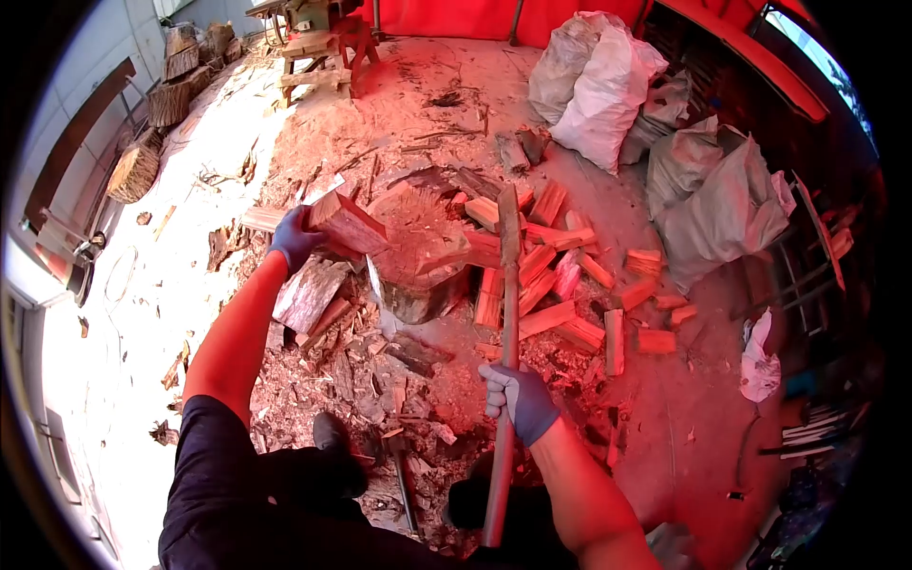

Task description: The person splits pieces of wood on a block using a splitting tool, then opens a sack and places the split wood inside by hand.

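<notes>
My left hand (296, 237), in a blue-grey glove, is closed on the left end of a split firewood piece (350, 226), held at the left side of a chopping stump (418, 214). My right hand (520, 401), also gloved, wraps around the long wooden handle of an axe (504, 446). The handle runs from near my body up past the stump's right side. A wedge-shaped part, apparently the axe head, lies over the stump's right edge, hard to tell from the wood around it. Split firewood (551, 285) is heaped right of the stump.
More split wood (312, 293) lies left of the stump, among bark and chips. Large filled sacks (608, 90) stand at the back right. Round logs (136, 173) line the left wall. A wooden stand (318, 57) is at the back. A dark-handled tool (406, 484) lies between my feet.
</notes>
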The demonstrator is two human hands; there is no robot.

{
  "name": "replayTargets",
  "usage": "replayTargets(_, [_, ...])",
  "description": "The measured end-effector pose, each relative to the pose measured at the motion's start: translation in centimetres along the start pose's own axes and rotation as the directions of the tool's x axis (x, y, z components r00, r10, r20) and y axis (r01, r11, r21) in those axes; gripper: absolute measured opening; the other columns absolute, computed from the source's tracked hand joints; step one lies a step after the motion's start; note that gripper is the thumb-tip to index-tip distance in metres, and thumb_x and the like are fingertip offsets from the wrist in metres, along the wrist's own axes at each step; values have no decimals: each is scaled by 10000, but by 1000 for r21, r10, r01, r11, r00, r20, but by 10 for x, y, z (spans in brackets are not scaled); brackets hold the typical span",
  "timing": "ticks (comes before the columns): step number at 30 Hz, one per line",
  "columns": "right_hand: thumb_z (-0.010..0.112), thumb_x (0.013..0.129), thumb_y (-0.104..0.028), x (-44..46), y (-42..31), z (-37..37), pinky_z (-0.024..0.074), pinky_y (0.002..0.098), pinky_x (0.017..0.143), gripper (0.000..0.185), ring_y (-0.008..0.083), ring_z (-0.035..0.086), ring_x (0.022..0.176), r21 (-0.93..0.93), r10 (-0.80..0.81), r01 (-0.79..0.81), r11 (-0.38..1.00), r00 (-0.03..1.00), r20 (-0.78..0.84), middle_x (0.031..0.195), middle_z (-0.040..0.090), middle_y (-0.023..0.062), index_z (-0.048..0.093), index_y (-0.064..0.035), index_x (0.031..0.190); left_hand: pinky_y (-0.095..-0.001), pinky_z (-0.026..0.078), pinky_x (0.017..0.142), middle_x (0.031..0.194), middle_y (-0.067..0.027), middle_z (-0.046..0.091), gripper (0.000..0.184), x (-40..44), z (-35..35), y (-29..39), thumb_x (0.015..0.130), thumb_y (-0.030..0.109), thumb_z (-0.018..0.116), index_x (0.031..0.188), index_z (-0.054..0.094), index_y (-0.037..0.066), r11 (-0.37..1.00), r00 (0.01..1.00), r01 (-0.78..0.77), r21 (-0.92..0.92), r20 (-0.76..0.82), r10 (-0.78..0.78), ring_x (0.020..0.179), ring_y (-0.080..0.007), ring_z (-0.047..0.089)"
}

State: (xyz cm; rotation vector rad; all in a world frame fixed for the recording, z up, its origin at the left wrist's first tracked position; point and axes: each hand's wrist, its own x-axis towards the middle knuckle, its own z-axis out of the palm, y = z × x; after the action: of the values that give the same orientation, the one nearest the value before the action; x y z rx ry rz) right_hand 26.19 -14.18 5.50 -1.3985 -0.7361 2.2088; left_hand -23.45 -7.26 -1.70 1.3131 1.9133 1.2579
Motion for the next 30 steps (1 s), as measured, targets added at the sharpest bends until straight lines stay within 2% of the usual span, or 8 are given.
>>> replayTargets(1, [679, 927, -132, 4, -1, 0, 378, 271, 462, 162, 74, 392, 477, 140, -23, 18, 990, 999, 37, 620, 409, -53, 518, -107, 926, -345, 528, 899, 1110, -127, 662, 471, -22, 3, 56, 759, 166, 824, 1161, 642, 1, 948, 998, -46, 314, -33, 59, 996, -237, 657])
replayTargets(4, [671, 932, -124, 7, 6, -10, 380, 259, 479, 151, 70, 400, 494, 317, -12, -22, 948, 994, 106, 626, 403, -59, 523, -115, 960, -374, 522, 853, 1047, -153, 638, 493, -22, 27, 80, 711, 225, 844, 1109, 651, 8, 844, 964, -240, 480, 12, 267, 943, -292, 645])
replayTargets(6, [661, 936, -118, 0, -2, -9, 372, 255, 476, 141, 68, 403, 495, 326, -58, 20, 945, 993, 107, 633, 402, -64, 525, -126, 971, -417, 510, 819, 998, -179, 620, 442, -17, 58, 101, 710, 241, 821, 1087, 672, 64, 847, 966, -239, 474, 30, 256, 920, -369, 620])
replayTargets(11, [660, 938, -137, -22, -12, -4, 390, 287, 477, 137, 81, 413, 497, 238, -114, 100, 966, 992, 46, 637, 408, -47, 528, -108, 962, -446, 522, 869, 1083, -169, 609, 414, 21, 135, 93, 788, 320, 733, 1129, 639, 105, 791, 929, -337, 511, 43, 367, 996, -369, 620])
replayTargets(18, [650, 941, -108, -35, -14, 7, 385, 269, 463, 123, 82, 425, 488, 148, -133, 125, 981, 990, 43, 659, 434, -33, 548, -106, 1010, -482, 484, 991, 1324, -179, 528, 668, 22, 155, 115, 818, 452, 696, 1377, 511, 138, 643, 984, -175, 745, 142, 104, 1233, -386, 523])
replayTargets(23, [653, 945, -123, -37, -10, 17, 396, 277, 457, 139, 88, 438, 479, 83, -144, 138, 987, 987, 74, 653, 446, -23, 542, -87, 1021, -498, 475, 1008, 1344, -219, 502, 808, 13, 146, 100, 767, 443, 761, 1435, 438, 123, 703, 988, -147, 696, 142, 67, 1251, -407, 508])
replayTargets(28, [657, 938, -134, -43, 0, 28, 407, 287, 444, 150, 97, 446, 464, 25, -184, 182, 983, 977, 111, 636, 447, -17, 544, -64, 1009, -444, 435, 1061, 1394, -262, 468, 915, -16, 139, 86, 727, 421, 813, 1441, 398, 27, 836, 964, -138, 532, -120, 236, 1286, -422, 478])
replayTargets(30, [658, 933, -142, -45, 6, 32, 408, 289, 427, 145, 102, 462, 462, -33, -252, 259, 965, 958, 133, 633, 460, -12, 556, -50, 980, -440, 415, 1074, 1382, -281, 478, 834, -53, 138, 106, 768, 407, 796, 1400, 448, -11, 917, 988, -3, 399, -141, 65, 1288, -421, 480])
